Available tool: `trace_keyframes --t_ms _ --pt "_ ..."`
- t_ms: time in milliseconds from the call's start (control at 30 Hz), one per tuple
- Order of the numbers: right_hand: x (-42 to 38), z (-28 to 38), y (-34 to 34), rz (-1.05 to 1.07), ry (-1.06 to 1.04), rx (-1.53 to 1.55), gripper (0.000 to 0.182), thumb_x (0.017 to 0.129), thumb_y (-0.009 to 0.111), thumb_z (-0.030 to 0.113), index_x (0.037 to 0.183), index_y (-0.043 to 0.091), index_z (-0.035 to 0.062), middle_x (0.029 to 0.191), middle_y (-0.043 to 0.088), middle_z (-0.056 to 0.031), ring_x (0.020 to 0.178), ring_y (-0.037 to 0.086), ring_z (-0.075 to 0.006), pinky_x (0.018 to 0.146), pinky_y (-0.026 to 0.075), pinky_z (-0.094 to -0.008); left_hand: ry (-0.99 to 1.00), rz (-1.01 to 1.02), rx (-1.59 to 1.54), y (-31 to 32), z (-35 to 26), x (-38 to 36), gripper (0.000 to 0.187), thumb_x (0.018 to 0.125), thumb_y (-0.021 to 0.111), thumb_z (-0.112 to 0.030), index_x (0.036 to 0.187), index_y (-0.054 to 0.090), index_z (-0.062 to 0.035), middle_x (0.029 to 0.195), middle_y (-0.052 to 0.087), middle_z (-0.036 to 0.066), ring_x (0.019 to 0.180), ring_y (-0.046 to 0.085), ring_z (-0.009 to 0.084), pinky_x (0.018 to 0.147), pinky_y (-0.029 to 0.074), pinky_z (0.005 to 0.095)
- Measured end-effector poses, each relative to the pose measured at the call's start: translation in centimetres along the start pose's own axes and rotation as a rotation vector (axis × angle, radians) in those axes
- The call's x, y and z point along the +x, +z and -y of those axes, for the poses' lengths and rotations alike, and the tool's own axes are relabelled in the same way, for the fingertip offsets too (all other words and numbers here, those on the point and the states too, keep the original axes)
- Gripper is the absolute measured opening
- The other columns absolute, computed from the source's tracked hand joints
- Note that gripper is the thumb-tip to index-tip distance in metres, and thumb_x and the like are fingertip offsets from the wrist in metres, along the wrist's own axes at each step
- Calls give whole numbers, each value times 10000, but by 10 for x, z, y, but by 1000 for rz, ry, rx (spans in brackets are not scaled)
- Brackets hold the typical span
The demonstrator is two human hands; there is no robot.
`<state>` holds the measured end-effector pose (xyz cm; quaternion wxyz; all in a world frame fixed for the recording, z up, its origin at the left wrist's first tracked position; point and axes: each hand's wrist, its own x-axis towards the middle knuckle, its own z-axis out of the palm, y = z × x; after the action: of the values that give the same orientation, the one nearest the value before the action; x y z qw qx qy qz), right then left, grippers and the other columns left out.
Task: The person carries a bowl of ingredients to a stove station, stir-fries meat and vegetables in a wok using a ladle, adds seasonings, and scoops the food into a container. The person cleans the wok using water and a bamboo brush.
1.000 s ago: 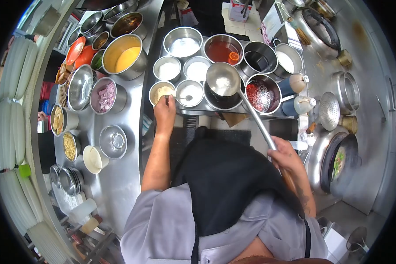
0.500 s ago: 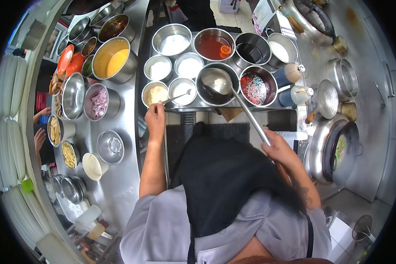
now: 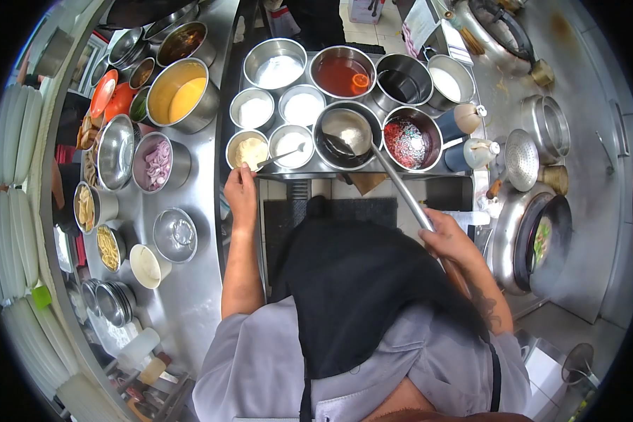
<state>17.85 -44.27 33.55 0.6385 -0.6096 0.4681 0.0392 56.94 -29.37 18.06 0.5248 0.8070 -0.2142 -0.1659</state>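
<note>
Lining a steel table (image 3: pixel 316 170) in a kitchen, metal pots (image 3: pixel 275 49) stand between a side counter (image 3: pixel 190 295) and a wok (image 3: pixel 559 221). Two bottles (image 3: pixel 464 119) flank them at right. The left hand (image 3: pixel 241 191) pinches a spoon (image 3: pixel 278 157), its tip over white powder (image 3: pixel 288 143); the right hand (image 3: pixel 449 235) clasps a ladle (image 3: pixel 352 129) by its handle, the ladle's bowl inside a pot.

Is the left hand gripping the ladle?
No, the right hand grips the ladle by its handle, while the left hand holds a spoon.
</note>
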Motion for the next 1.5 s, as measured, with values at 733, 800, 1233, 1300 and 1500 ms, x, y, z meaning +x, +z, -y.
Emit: trace_keyframes --t_ms 733,800,1233,1300,1500 --pt "-8 -6 -3 -17 -14 117 423 872 547 38 1283 473 -32 661 513 5 424 471 -68 376 379 -226 56 -70 -42 -7 7 -2 318 966 539 -289 775 585 -38 595 520 -13 418 402 43 360 293 221" --pt "-9 -6 -3 -1 -16 135 428 872 546 33 1288 471 -31 664 510 9 419 466 -66 367 371 -223 -110 -57 -100 -9 -2 -5 291 958 543 -194 761 603 11 652 590 13 600 495 66 568 406 246" --pt "-17 -13 -10 68 106 332 383 866 549 0 1245 492 -9 672 525 -11 393 481 -74 345 378 -213 8 -77 -102 -10 9 0 215 937 550 -139 801 589 22 686 598 28 649 537 80 616 440 256" --pt "-20 -9 -9 84 116 388 361 864 550 -2 1221 504 -3 668 524 -12 397 486 -75 345 380 -212 5 -80 -115 -12 8 0 209 936 546 -133 800 585 21 688 597 26 649 536 78 617 441 255" --pt "-22 -6 -8 124 156 470 326 862 551 11 1188 534 11 685 527 -30 404 471 -83 350 373 -212 -12 -70 -163 -11 4 2 202 935 547 -127 780 568 0 670 562 -2 629 506 64 596 422 240"
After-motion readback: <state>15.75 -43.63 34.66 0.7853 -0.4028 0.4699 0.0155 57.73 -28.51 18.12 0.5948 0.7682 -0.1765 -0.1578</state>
